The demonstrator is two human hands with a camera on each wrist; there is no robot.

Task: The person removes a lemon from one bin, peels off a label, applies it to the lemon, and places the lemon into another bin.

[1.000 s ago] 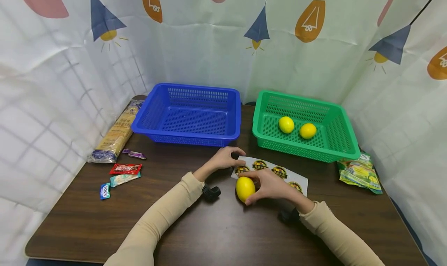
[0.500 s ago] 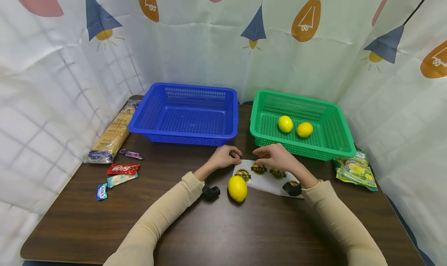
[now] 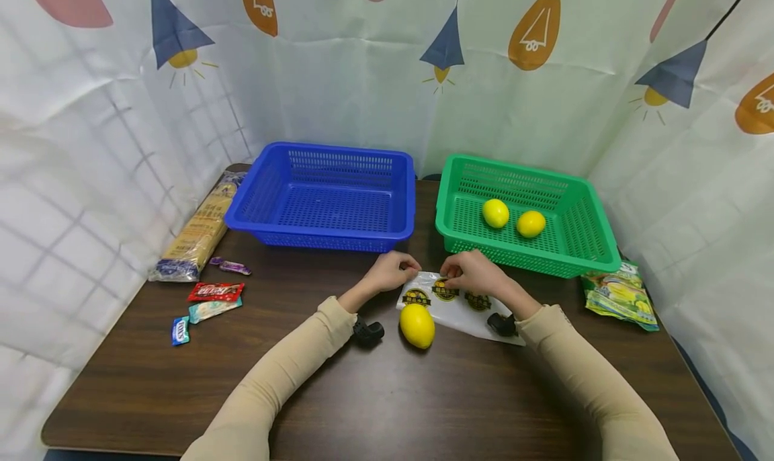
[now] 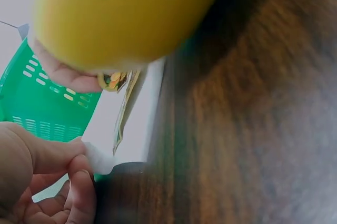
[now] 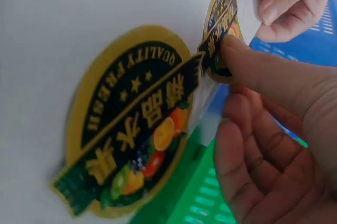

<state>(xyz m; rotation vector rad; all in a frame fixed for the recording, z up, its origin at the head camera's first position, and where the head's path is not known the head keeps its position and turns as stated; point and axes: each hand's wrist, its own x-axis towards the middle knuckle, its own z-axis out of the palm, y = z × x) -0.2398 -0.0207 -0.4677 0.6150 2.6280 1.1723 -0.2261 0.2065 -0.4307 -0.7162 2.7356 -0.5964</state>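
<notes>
Sheet [image 3: 455,312] pinched by both hands.
Left hand [image 3: 390,271] grips its left corner, right hand [image 3: 482,273] its far edge at a sticker [image 5: 217,19]; the lemon [image 3: 417,326] lies nearer the person.

Soft, even light fills the space here, pale on the curtain [image 3: 363,91] behind the lemon [image 3: 417,326] on the surface [image 3: 387,397], where a dull sheen lies before it. In the left wrist view the lemon blurs, dark shadow beside it, hazy glare farther off; the right wrist view looks dimmer.
</notes>
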